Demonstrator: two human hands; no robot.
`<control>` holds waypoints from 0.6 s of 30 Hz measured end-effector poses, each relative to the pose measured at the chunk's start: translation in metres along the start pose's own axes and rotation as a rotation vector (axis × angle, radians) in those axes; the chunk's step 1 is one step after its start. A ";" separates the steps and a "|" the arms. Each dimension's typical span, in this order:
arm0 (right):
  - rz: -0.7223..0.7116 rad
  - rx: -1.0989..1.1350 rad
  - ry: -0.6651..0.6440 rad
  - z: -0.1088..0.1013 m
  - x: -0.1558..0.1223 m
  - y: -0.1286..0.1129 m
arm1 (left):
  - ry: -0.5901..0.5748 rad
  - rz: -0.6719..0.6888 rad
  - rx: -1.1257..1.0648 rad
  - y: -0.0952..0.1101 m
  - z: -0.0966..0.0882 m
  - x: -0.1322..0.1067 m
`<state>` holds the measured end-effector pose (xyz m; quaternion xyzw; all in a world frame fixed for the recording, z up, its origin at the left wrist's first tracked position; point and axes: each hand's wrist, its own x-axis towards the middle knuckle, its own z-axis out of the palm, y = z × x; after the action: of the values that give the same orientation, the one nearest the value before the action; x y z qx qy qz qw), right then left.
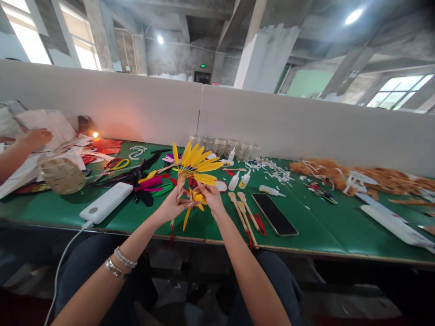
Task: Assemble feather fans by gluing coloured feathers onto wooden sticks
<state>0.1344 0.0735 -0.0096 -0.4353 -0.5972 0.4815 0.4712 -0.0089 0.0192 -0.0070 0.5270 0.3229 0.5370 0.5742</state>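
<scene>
A fan of yellow feathers on a wooden handle stands raised over the table's near side, its feathers spread up and to the right. My left hand is closed around the handle below the feathers. At the fan's lower right edge, the fingers of my right hand are pinched together on a yellow feather. More yellow feathers show between and below my hands; whether they lie on the table or are held, I cannot tell. A red tassel hangs below my left hand.
Right of my hands lie wooden handles, a phone and glue bottles. On the left are a white power bank, scissors, dark feathers and a jar. A co-worker's hand is at far left, near a glowing bulb.
</scene>
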 end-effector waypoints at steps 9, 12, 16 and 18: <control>-0.128 -0.418 0.148 -0.025 -0.002 -0.008 | 0.019 -0.007 -0.059 0.013 0.002 -0.005; -0.135 -0.378 0.062 -0.026 -0.006 -0.016 | 0.043 0.000 -0.067 0.013 -0.001 -0.005; -0.133 -0.205 0.009 -0.027 -0.006 -0.022 | 0.060 0.018 -0.066 0.011 -0.003 -0.003; -0.091 -0.101 0.015 -0.028 -0.005 -0.023 | 0.061 0.025 -0.067 0.011 -0.003 -0.003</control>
<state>0.1607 0.0701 0.0148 -0.4344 -0.6364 0.4256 0.4745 -0.0155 0.0161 0.0024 0.4946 0.3155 0.5704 0.5748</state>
